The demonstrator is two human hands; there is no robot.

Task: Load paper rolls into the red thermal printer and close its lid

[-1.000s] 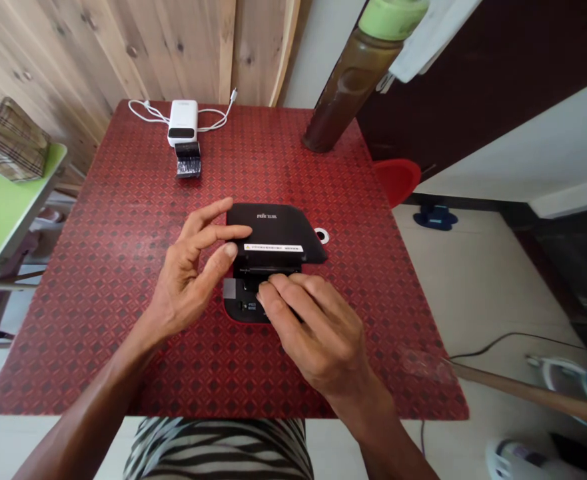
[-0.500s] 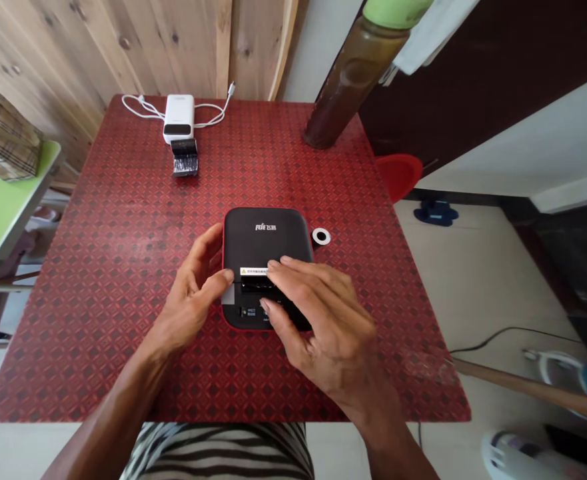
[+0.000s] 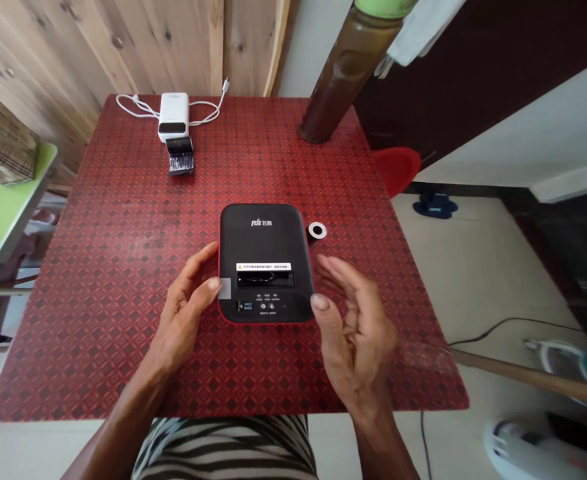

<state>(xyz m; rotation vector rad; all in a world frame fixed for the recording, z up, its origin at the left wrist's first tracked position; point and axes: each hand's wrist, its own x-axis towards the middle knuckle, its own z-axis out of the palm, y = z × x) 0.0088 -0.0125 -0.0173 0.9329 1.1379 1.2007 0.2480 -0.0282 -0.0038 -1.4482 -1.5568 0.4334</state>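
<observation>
A black receipt printer (image 3: 266, 243) with a red rim lies flat on the red patterned table (image 3: 133, 233). A white label strip (image 3: 263, 267) runs above its dark paper slot, with small buttons below. My left hand (image 3: 183, 310) is at its left side, fingers apart. The left thumb tip is by a clear tape piece (image 3: 224, 289) on that edge; I cannot tell whether it touches. My right hand (image 3: 356, 320) is open beside the right edge, thumb near the lower corner. A small white-ended roll (image 3: 317, 231) stands close to the printer's upper right.
Towards the back left lie a white power bank (image 3: 174, 113) with its white cable (image 3: 206, 112) and a crumpled black wrapper (image 3: 180, 157). A tall brown bottle (image 3: 340, 73) with a green lid stands at the back right. A red stool (image 3: 398, 170) is beyond the right edge.
My right hand has lifted off the printer's slot and moved to the right, uncovering the slot and buttons. My left thumb has shifted slightly outward from the printer's top to its left edge.
</observation>
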